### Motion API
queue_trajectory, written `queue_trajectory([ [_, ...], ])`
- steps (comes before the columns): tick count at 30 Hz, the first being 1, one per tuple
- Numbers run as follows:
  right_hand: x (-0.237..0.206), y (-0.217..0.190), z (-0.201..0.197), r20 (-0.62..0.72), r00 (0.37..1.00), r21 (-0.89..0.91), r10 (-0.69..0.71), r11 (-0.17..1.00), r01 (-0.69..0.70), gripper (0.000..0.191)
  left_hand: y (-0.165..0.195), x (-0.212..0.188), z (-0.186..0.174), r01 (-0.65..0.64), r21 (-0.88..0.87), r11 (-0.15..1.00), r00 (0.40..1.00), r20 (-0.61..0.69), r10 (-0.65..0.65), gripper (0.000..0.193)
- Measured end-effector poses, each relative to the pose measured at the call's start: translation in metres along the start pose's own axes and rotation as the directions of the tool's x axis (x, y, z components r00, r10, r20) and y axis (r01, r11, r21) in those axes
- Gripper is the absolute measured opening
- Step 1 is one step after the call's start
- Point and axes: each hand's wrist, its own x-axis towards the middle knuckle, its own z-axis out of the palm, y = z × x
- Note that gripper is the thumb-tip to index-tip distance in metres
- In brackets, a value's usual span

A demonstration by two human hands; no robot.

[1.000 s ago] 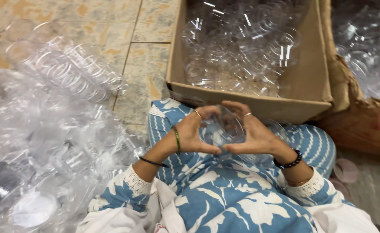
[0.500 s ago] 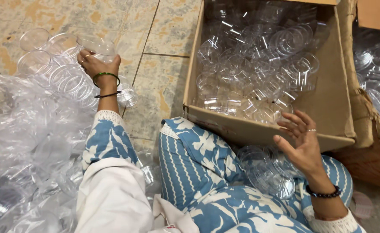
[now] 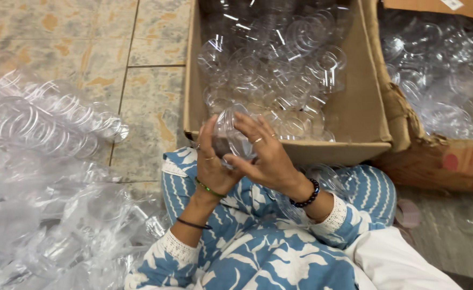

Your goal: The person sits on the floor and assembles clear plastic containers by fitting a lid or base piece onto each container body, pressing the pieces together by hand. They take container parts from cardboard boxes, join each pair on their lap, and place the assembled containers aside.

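Observation:
Both my hands hold one clear round plastic container (image 3: 231, 131) just over the near edge of the cardboard box (image 3: 365, 107). My left hand (image 3: 212, 164) cups it from the left and below, fingers curled around its side. My right hand (image 3: 266, 150) presses on it from the right and above, fingers spread over its top. The box is filled with several clear plastic containers (image 3: 279, 64). My lap in blue and white patterned cloth (image 3: 263, 252) lies under the hands.
A heap of clear plastic bags with stacked clear lids (image 3: 43, 123) lies on the tiled floor (image 3: 139, 48) to my left. A second cardboard box (image 3: 435, 156) with more clear containers stands at the right. Loose clear pieces (image 3: 327, 177) rest on my right knee.
My left hand came back from the stack of lids on the left, and both hands now close together on a clear container at the box edge. The view has shifted slightly.

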Motion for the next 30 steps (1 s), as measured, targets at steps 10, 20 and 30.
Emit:
queue_trajectory([
  [10, -0.067, -0.003, -0.062, 0.048, 0.991, 0.274, 0.125, 0.952, -0.134, 0.061, 0.04, -0.028, 0.002, 0.099, -0.196, 0.976, 0.984, 0.168, -0.066, 0.113],
  [20, -0.189, -0.003, -0.033, 0.257, 0.915, 0.069, 0.311, 0.939, -0.338, 0.046, -0.015, -0.11, 0.042, 0.662, -0.711, -0.237, 0.556, 0.678, -0.48, 0.073],
  [30, -0.198, 0.017, -0.1, 0.132, 0.651, 0.941, 0.748, 0.113, -0.32, 0.03, 0.015, -0.104, 0.031, 0.665, -0.547, -0.508, 0.518, 0.828, -0.215, 0.064],
])
